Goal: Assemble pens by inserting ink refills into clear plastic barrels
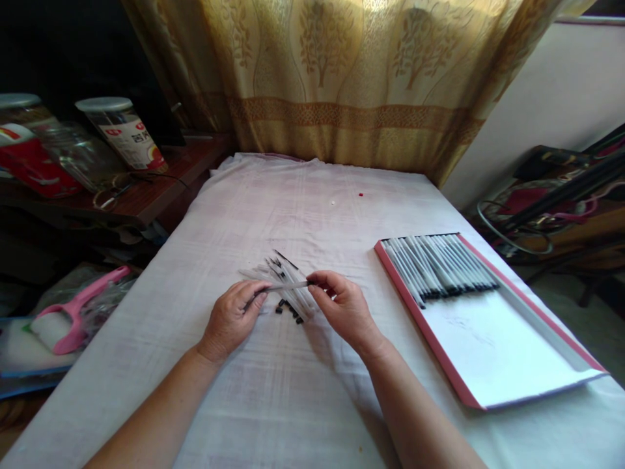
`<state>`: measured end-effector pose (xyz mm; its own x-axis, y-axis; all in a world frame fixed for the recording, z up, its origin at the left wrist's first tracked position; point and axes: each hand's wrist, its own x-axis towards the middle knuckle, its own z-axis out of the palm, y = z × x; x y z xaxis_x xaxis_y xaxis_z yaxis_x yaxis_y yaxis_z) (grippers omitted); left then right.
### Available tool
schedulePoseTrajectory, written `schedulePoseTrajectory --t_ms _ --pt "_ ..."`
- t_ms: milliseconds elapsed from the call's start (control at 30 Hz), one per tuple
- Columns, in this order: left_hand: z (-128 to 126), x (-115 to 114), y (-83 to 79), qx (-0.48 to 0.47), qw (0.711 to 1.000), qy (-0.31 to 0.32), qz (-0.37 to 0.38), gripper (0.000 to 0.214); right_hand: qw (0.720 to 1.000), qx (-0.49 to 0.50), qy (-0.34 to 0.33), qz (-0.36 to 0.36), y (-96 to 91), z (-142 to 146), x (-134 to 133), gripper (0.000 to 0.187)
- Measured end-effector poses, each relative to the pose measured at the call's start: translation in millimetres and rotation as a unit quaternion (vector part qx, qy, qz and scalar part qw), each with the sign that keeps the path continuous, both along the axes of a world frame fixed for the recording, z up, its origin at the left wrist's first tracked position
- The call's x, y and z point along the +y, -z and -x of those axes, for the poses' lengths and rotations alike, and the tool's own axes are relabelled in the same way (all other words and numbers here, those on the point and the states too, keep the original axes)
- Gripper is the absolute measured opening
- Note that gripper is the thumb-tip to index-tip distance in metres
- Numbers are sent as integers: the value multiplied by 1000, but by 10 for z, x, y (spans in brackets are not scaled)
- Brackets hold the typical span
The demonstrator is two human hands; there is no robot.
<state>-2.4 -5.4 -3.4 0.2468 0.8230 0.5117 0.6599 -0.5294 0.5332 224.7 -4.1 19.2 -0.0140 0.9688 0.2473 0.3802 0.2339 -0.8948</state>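
Observation:
A slim translucent pen (287,286) is stretched level between my two hands, above the tablecloth. My left hand (232,320) pinches its left end between thumb and fingers. At the other end, my right hand (344,311) has its thumb and fingertips closed on the dark tip. Beneath and behind the pen lies a loose pile of clear pen barrels and dark refills (279,266), partly hidden by my hands. Several small black caps (279,310) are scattered at the near side of the pile.
To the right, a shallow pink-edged box (488,355) holds a row of pens (439,267) with black ends. A red bit (361,194) and a white bit (333,202) lie farther back. Jars (124,133) stand on a side cabinet at left, above a pink-handled item (73,319).

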Motion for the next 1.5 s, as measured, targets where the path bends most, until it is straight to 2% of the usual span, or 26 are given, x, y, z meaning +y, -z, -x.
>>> schedulePoseTrajectory --t_ms 167,367,500,600,733,933,1100,1400,1500 --pt "-7 -4 3 -4 1000 12 -6 21 999 -35 -17 10 -15 -44 10 18" --pt "-3 -6 14 4 999 34 -31 19 989 -142 -18 27 -31 -86 9 40" --pt "-2 -1 22 8 999 27 -35 18 994 -97 -50 23 -47 -90 -2 21" --pt "-7 4 22 8 999 27 -37 18 994 -80 -65 23 -46 -96 2 17" --pt "-13 6 13 7 999 27 -40 17 990 -122 -62 44 -43 -116 15 27" --pt "-10 0 5 8 999 22 -33 18 991 -98 -84 43 -63 -162 19 18" --pt "-8 2 0 1 1000 21 -21 19 989 -117 -82 43 -54 -167 19 22" --pt "-19 -11 2 -6 1000 12 -11 18 994 -82 -71 17 -20 -164 34 13" --pt "0 -13 -4 9 1000 -10 3 28 997 -46 -64 24 -3 -175 44 16"
